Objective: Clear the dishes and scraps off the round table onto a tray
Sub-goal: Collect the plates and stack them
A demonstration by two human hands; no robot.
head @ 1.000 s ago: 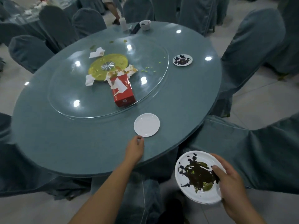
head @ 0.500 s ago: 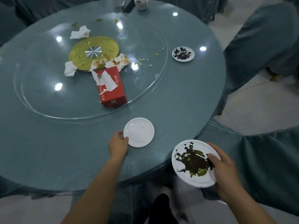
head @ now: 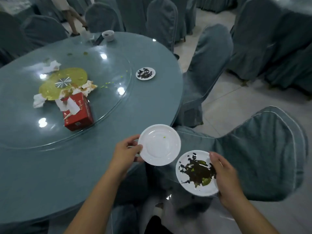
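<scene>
The left hand [head: 125, 150] pinches the left rim of a nearly clean white saucer [head: 159, 145], thumb on top and fingers curled underneath, holding it in the air over the near edge of the round table [head: 50, 174]. The right hand [head: 226, 174] grips the right rim of a dirty saucer [head: 196, 173] smeared with dark and green scraps, thumb lying over the rim and the other fingers hidden below. This one is held off the table, above a covered chair [head: 263, 149]. The two saucers sit just beside each other, and it is unclear whether their rims touch. There are three saucers in all: the third saucer [head: 145, 73], with dark scraps, rests on the table beside the glass turntable [head: 104, 105]. On the turntable are one red tissue box [head: 79, 114] and several crumpled napkins [head: 39, 100] around a yellow centre disc [head: 74, 76]. One small cup [head: 108, 35] stands at the far edge. Half a second earlier the clean saucer lay flat on the table with the left hand at its rim; now it is lifted. The right hand held its saucer then too.
</scene>
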